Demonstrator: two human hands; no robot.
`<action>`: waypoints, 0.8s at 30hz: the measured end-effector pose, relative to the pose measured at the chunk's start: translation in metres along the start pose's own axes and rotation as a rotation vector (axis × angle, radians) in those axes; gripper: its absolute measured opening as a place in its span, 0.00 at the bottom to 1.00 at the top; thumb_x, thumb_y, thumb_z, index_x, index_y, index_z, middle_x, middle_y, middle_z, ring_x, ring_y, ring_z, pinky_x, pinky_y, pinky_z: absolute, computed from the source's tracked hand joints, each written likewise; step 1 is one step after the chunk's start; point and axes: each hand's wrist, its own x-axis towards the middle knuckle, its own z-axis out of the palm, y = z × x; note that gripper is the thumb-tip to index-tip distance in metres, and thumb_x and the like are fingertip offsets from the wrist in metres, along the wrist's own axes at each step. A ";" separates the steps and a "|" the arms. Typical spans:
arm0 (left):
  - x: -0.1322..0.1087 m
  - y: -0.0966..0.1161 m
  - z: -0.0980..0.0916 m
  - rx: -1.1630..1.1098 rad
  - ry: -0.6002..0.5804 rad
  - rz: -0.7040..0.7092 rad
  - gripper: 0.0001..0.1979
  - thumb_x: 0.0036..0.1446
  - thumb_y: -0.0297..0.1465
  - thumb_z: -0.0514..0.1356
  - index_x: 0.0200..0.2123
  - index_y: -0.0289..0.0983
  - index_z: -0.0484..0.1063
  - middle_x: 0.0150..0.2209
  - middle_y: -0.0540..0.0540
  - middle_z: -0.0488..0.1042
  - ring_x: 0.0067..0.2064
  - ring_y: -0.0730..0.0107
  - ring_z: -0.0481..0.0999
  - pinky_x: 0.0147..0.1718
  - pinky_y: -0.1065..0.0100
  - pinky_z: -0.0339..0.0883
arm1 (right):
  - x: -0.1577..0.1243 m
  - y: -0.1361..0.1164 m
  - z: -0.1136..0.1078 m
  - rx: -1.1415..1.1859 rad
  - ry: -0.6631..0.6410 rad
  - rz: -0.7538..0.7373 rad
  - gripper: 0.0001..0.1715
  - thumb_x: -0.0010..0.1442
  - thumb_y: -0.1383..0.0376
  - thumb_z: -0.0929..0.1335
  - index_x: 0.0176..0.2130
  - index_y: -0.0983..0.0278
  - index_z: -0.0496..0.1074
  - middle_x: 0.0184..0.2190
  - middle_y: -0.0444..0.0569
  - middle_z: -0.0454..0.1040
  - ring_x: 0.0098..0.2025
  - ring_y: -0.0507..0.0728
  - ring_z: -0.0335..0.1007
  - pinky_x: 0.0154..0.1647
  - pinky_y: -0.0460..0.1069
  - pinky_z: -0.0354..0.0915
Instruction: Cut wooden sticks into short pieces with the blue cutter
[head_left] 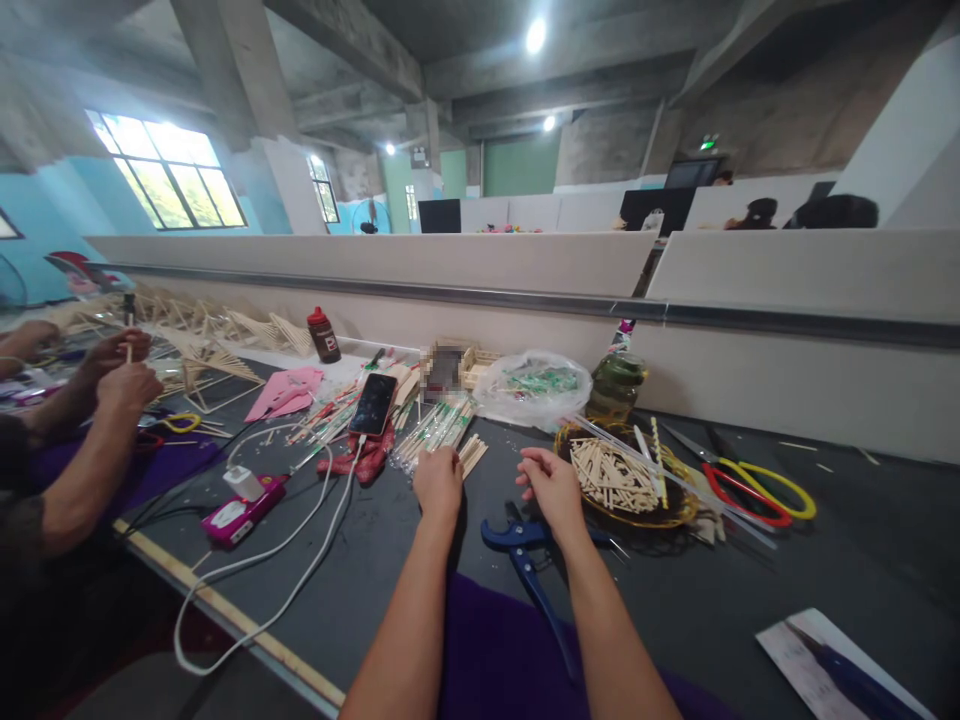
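Observation:
My left hand [439, 482] reaches over the dark table, its fingers curled together at the near end of wrapped wooden sticks [442, 422]. What it may hold is too small to make out. Beside it lie several bare sticks [472, 454]. To the right, my right hand [551, 484] hovers with fingers bent and apart, nothing visible in it. It is just left of a round basket [686, 512] filled with short wooden sticks [611, 472]. Below my right hand, a blue cutter [529, 570] lies on the table, partly behind my forearm.
Red and yellow scissors [750, 495] lie right of the basket. A plastic bag [532, 388] and a green jar [616, 385] stand behind. Leftward are a phone [373, 404], a power strip [244, 510] with white cable, and another person's hands [129, 375].

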 end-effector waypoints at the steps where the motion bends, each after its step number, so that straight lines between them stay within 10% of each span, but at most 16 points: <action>1: 0.000 -0.001 0.001 0.006 0.004 0.022 0.06 0.58 0.31 0.56 0.33 0.40 0.73 0.35 0.44 0.75 0.44 0.59 0.68 0.36 0.66 0.59 | 0.000 0.001 0.000 -0.011 -0.004 -0.002 0.20 0.50 0.58 0.66 0.40 0.68 0.71 0.28 0.49 0.74 0.25 0.54 0.73 0.14 0.44 0.66; 24: 0.001 -0.010 0.008 -0.003 0.022 -0.016 0.09 0.59 0.32 0.55 0.34 0.42 0.76 0.38 0.46 0.75 0.43 0.62 0.70 0.32 0.68 0.59 | -0.003 0.002 -0.002 -0.178 -0.055 -0.061 0.19 0.53 0.58 0.63 0.40 0.66 0.72 0.28 0.48 0.74 0.24 0.54 0.73 0.15 0.44 0.66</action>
